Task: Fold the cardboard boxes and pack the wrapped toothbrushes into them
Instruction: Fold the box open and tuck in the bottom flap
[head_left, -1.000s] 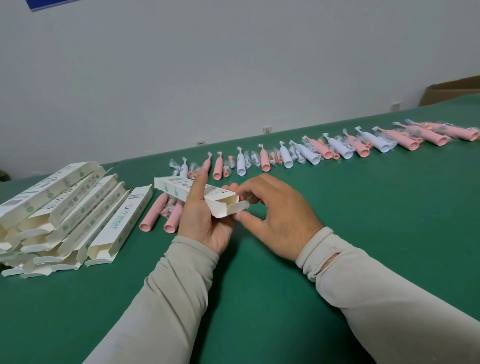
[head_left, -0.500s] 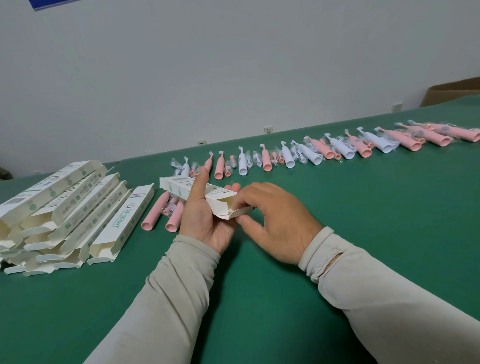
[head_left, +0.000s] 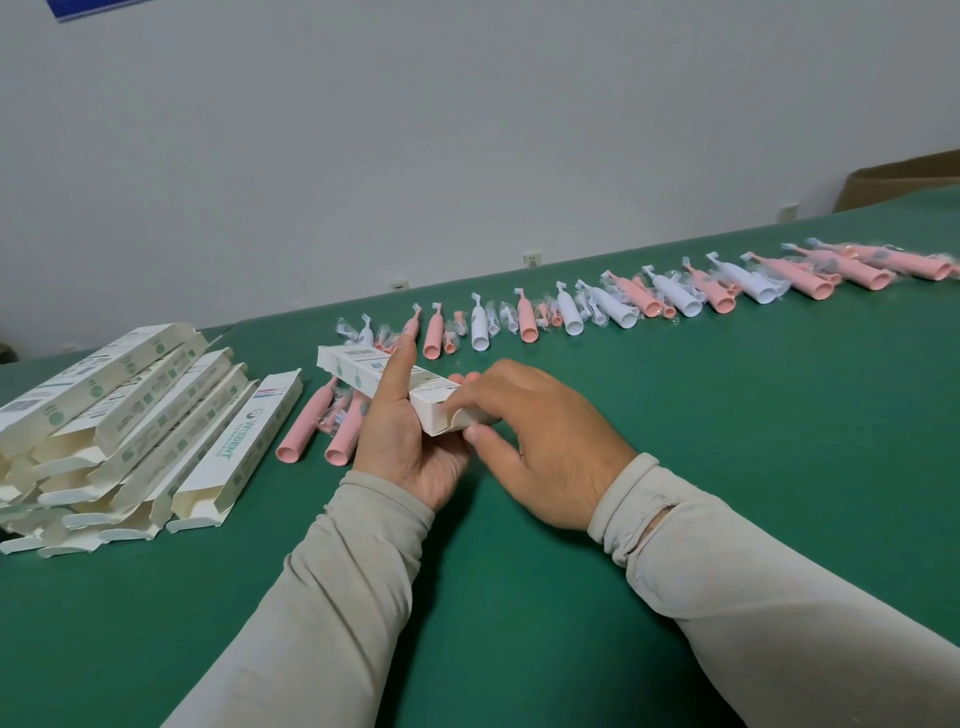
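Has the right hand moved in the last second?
Yes. The right hand slid left toward the box end; the toothbrush row stays put.

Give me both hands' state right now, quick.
Left hand: holds the white box, thumb across its top.
Right hand: fingertips pinch the box's near end flap.

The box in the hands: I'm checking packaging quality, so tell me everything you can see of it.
The box in the hands is a long, slim white cardboard carton with small printed text and a green round mark. It is held just above the green table, running from far left to near right. The left hand grips its middle, thumb on top; the right hand pinches the near end flap, almost closed.
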